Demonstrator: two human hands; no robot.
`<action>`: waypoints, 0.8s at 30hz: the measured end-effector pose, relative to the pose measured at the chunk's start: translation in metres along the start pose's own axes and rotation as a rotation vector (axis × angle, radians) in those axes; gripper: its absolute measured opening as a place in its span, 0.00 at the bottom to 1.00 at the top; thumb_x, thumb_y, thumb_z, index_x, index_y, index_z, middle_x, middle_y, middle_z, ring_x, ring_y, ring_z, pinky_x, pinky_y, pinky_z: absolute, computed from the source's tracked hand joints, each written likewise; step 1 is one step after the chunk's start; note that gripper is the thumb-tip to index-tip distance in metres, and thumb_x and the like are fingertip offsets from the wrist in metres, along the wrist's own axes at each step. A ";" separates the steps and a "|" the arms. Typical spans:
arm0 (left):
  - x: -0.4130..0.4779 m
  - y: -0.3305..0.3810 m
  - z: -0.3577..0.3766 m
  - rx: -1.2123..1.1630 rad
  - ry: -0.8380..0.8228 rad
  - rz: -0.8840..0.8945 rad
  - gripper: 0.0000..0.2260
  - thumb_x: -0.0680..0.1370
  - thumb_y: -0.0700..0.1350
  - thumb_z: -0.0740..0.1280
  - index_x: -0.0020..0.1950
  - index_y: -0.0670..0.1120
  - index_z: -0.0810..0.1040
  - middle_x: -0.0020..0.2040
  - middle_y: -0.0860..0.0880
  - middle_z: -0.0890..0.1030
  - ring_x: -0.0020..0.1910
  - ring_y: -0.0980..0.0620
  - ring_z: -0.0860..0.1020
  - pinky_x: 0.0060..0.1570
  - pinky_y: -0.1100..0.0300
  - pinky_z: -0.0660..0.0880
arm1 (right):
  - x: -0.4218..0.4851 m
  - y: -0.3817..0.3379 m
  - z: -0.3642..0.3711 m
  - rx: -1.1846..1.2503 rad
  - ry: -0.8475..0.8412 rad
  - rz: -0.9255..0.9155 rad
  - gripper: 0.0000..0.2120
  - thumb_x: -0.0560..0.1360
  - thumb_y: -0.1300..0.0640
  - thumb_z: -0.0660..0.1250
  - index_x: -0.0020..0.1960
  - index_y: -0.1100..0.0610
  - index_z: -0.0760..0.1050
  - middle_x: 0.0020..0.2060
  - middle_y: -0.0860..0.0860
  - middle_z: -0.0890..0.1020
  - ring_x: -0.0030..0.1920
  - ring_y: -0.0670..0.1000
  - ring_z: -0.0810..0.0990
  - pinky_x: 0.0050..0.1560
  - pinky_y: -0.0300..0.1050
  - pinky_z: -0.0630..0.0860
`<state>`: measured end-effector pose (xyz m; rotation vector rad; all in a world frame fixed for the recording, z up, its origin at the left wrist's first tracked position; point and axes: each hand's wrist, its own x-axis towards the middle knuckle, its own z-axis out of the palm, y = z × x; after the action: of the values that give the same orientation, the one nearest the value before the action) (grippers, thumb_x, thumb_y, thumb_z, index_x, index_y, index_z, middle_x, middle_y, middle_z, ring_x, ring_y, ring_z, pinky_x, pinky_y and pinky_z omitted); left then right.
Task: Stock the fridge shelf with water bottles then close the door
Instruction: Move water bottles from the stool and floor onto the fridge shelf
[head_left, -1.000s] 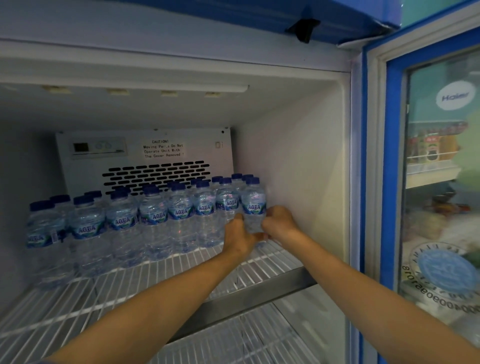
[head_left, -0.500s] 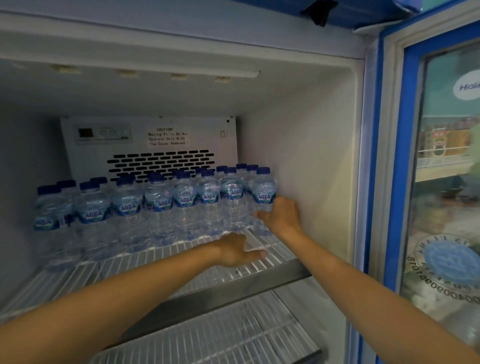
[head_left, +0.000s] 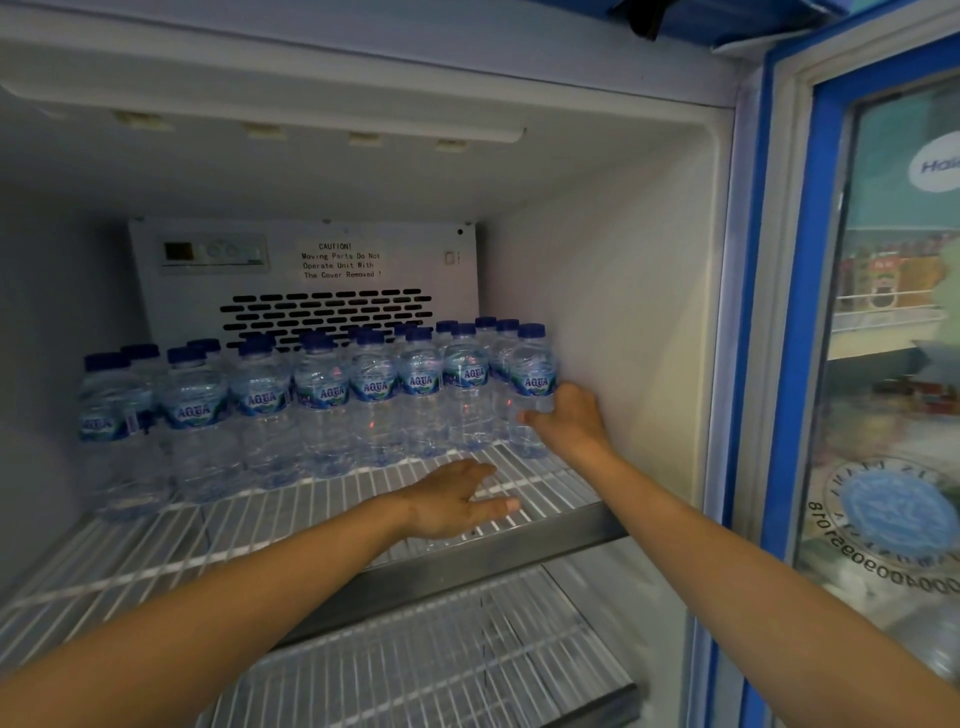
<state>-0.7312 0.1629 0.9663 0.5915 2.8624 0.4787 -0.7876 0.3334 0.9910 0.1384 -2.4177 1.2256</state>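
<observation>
Left hand (head_left: 457, 501) was drawn back, fingers slack above white wire fridge shelf (head_left: 311, 514) | clear blue-capped plastic water bottle (head_left: 530, 387) was gripped by right hand (head_left: 571, 423), left of palm | best slid upright, flush with row of matching bottles (head_left: 322, 395).

The right hand (head_left: 571, 423) blocks the lower side of the rightmost clear plastic water bottle with a blue cap (head_left: 531, 374), and its fingers vanish behind it. The back-row bottles (head_left: 485, 322) only show their caps. The little grey control panel (head_left: 213, 253) is unreadable, and the blue-framed glass door (head_left: 904, 338) runs off the right edge, logo chopped.
</observation>
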 end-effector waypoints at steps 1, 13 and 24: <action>0.000 0.000 0.000 -0.015 0.016 0.005 0.33 0.79 0.62 0.55 0.78 0.48 0.50 0.79 0.49 0.49 0.78 0.50 0.48 0.74 0.55 0.48 | -0.001 0.000 -0.001 0.010 -0.007 0.001 0.14 0.73 0.58 0.72 0.56 0.62 0.79 0.51 0.57 0.83 0.46 0.54 0.81 0.45 0.43 0.76; -0.001 -0.001 0.000 -0.043 0.051 0.005 0.33 0.77 0.63 0.58 0.77 0.49 0.55 0.78 0.50 0.55 0.76 0.51 0.56 0.74 0.55 0.54 | -0.005 -0.004 0.000 -0.004 -0.066 0.030 0.11 0.75 0.60 0.68 0.56 0.64 0.78 0.50 0.58 0.83 0.47 0.55 0.81 0.43 0.41 0.74; -0.011 0.004 -0.005 -0.076 0.079 -0.006 0.29 0.77 0.62 0.60 0.75 0.52 0.61 0.76 0.52 0.61 0.72 0.52 0.64 0.68 0.61 0.62 | -0.008 -0.006 -0.005 -0.015 -0.082 0.092 0.12 0.75 0.58 0.70 0.54 0.64 0.78 0.48 0.58 0.82 0.44 0.54 0.79 0.42 0.41 0.72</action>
<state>-0.7206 0.1601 0.9734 0.5631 2.9042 0.6205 -0.7772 0.3332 0.9944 0.0748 -2.5289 1.2642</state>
